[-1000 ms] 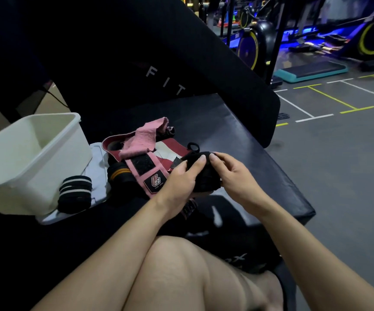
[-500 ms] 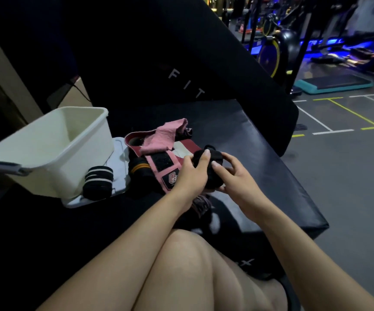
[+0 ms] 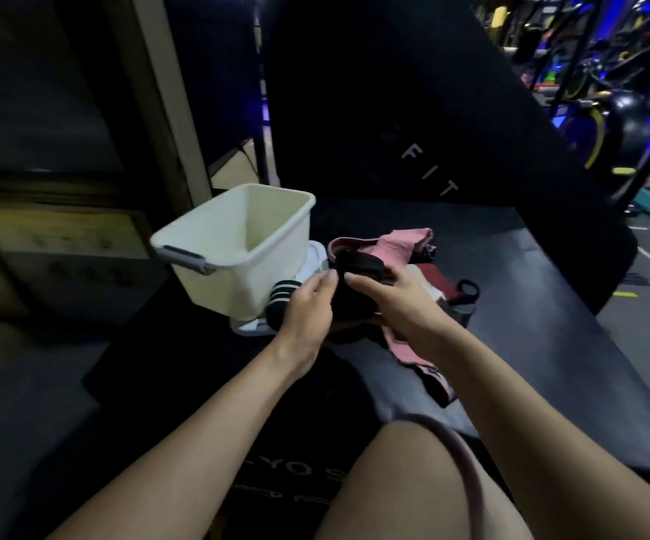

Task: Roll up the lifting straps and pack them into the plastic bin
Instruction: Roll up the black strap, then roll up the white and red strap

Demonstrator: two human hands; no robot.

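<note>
Fingers (image 3: 348, 279) of the right hand (image 3: 397, 305) and of the left hand (image 3: 309, 309) were curled onto a rolled black strap (image 3: 354, 294), held above the black padded surface (image 3: 510, 267). The roll appeared dark and compact. At its 9 o'clock stood the cream plastic bin (image 3: 237, 247); nothing was visible inside it. A black-and-white striped roll (image 3: 282, 294) lay against the bin. Pink straps (image 3: 397, 247) lay at 1 o'clock.

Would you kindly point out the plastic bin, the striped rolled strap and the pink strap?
plastic bin (image 3: 214, 284): head view, front outer wall.
striped rolled strap (image 3: 282, 296): head view, striped side.
pink strap (image 3: 403, 245): head view, upper fold.
</note>
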